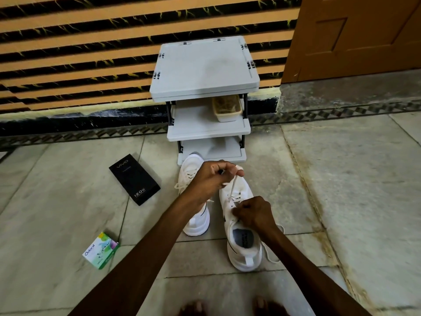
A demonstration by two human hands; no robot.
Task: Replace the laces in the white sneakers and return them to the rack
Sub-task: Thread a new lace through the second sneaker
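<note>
Head view: sneaker [245,254] on floor [341,179] before rack [205,65], toe to rack, heel to person. Left hand [211,176] fingers pinch lace [232,188], taut, rising forward from eyelets along shoe's length. Right hand [252,213] fingers clenched on sneaker's upper by eyelets, likely nearer next hole. Other sneaker [197,224] just beside, left.

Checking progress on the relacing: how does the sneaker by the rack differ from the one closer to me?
No hand holds the far sneaker. The near sneaker is being handled: the left hand holds its lace taut upward, and the right hand pinches it at the eyelets. The far sneaker's toe reaches the rack at its bottom shelf, while the near sneaker sits back from it. Both are white, upright, toes toward the rack.
</note>
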